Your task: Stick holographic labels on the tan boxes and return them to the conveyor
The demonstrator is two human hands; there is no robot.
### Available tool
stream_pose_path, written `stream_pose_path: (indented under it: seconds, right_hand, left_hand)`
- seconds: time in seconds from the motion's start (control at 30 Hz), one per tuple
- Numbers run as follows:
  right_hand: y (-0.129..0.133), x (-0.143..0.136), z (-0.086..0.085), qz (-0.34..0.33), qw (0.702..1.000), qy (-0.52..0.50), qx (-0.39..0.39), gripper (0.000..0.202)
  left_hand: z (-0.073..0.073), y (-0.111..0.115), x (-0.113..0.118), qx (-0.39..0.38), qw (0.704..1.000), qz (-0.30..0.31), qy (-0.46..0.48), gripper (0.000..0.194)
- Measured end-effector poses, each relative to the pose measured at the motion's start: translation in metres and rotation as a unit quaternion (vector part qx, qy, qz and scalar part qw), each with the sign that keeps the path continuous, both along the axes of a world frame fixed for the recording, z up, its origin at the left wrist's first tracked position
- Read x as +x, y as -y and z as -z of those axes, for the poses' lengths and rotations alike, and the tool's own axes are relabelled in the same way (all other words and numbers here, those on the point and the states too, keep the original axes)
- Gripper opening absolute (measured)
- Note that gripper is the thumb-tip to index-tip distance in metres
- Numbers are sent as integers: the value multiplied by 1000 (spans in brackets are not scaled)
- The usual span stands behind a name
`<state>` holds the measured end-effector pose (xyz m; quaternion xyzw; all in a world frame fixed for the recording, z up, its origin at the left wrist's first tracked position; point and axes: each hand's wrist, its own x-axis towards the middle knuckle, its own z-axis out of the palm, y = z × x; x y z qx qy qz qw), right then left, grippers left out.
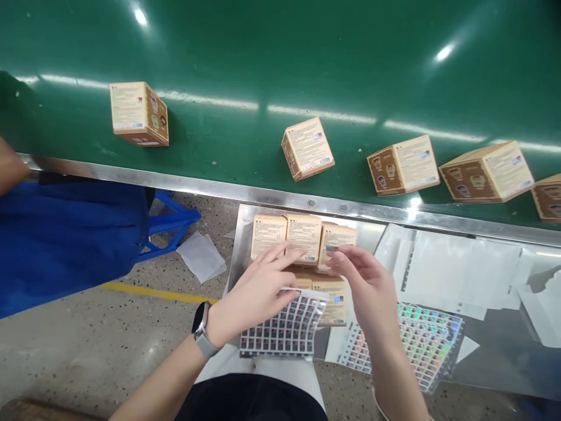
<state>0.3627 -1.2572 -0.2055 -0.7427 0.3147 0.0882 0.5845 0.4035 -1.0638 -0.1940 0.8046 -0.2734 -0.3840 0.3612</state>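
My left hand (263, 286), with a watch on its wrist, grips a sheet of small dark stickers (280, 327) near its thumb. Its fingers reach over two cream-and-brown cartons, the left one (268, 231) and the middle one (303, 231). My right hand (366, 280) pinches a small shiny sticker (331, 248) at the face of the right carton (339, 234). Whether the sticker touches that face, I cannot tell. Below this row, a carton with a shiny sticker (331, 301) stands beside another, mostly hidden by my left hand.
Several similar cartons stand on the green surface, including a left one (127, 111) and a middle one (309, 146). A metal rail (210, 187) edges it. Shiny sticker sheets (432, 333) and white backing sheets (464, 269) lie at right. A person in blue (74, 234) is at left.
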Motion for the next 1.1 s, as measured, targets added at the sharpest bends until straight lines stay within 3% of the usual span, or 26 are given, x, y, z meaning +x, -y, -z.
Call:
stream_pose_path:
  seconds: [0.1, 0.2, 0.8, 1.1]
  right_hand:
    - [-19, 8, 15, 137, 982, -48, 122, 34]
    - [-31, 10, 24, 176, 972, -46, 147, 34]
    - [-48, 15, 26, 197, 978, -23, 61, 26]
    - [-66, 24, 24, 189, 979, -20, -70, 29]
  left_hand:
    - [8, -3, -5, 4, 997, 74, 15, 16]
    - [12, -1, -7, 25, 996, 89, 21, 14]
    - [12, 0, -5, 29, 996, 85, 3, 19]
    - [14, -2, -4, 23, 997, 76, -8, 18]
